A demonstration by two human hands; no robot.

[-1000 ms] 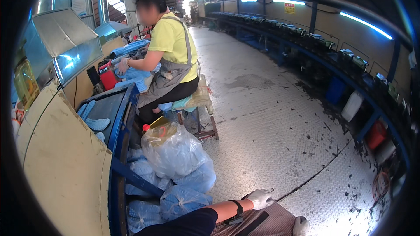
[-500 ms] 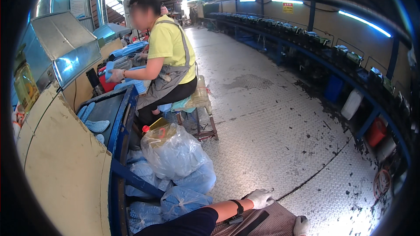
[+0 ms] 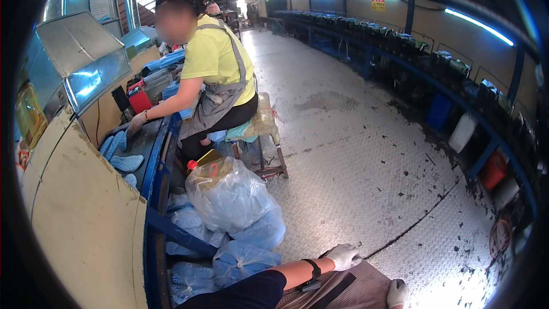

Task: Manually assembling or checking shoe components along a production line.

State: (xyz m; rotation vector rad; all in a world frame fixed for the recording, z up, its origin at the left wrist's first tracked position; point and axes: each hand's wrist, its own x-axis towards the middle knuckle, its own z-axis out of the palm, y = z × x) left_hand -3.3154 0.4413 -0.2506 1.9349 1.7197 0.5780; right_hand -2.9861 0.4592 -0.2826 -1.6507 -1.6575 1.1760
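Observation:
My left hand (image 3: 345,257), in a whitish knit glove, rests palm down at the far corner of the brown checked cloth (image 3: 366,281) over my lap, its fingers loosely stretched out. At the cloth's right edge lies my gloved right hand (image 3: 397,293); its finger positions are hard to make out. I see nothing held in either hand. A dark strap (image 3: 334,290) crosses the cloth, and a black band (image 3: 314,272) circles my left wrist. At left, a co-worker's gloved hand (image 3: 136,123) reaches to blue sole-shaped pieces (image 3: 127,163) on a dark conveyor belt (image 3: 150,137).
The co-worker in a yellow shirt (image 3: 214,51) sits on a stool (image 3: 274,166). Blue-filled plastic bags (image 3: 243,260) and a clear bag (image 3: 229,197) crowd beside the blue frame (image 3: 180,234). A long machine line (image 3: 423,80) runs along the right wall.
The co-worker has leaned forward and lowered an arm from holding a blue piece to the pieces on the belt. My hands stay on my lap, nearly unmoved.

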